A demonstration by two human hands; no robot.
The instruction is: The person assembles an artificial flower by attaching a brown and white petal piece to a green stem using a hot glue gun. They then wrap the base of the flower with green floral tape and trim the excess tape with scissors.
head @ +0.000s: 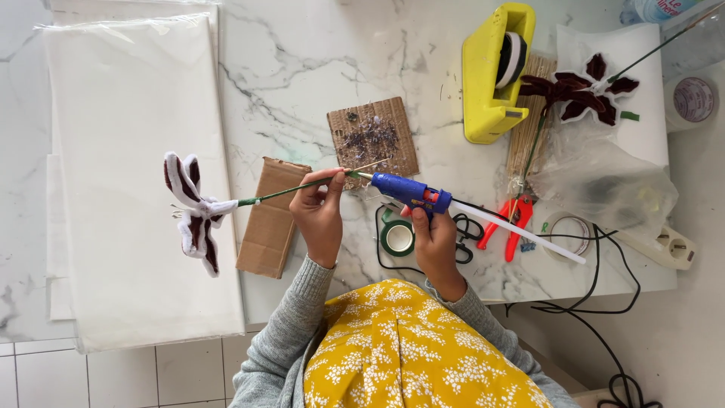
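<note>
Flower [195,213], white with dark maroon stripes, is carried on a thin green stem [291,190] that is pinched between the closed fingers of the left hand [320,214], just left of the glue gun [411,193]. The bloom is held well to the left of the gun, above a long white sheet [136,151] spread over the marble table [302,68]. The gun, blue with an orange trigger, is gripped by the right hand [434,245], fingers wrapped shut around its handle, and its nozzle is brought right up to the stem's end beside the left fingertips; whether they touch cannot be told. A white glue stick [521,233] projects from the gun's back toward the right. A glue-spotted cardboard square [374,136] lies just above the gun, and a folded cardboard piece [270,219] lies to its left under the stem. A roll of green tape [397,237] rests just below the gun, and red pliers [507,224] to its right. A yellow tape dispenser [492,72] stands above and to the right of the gun, with a dark maroon flower [578,89] further right.
</note>
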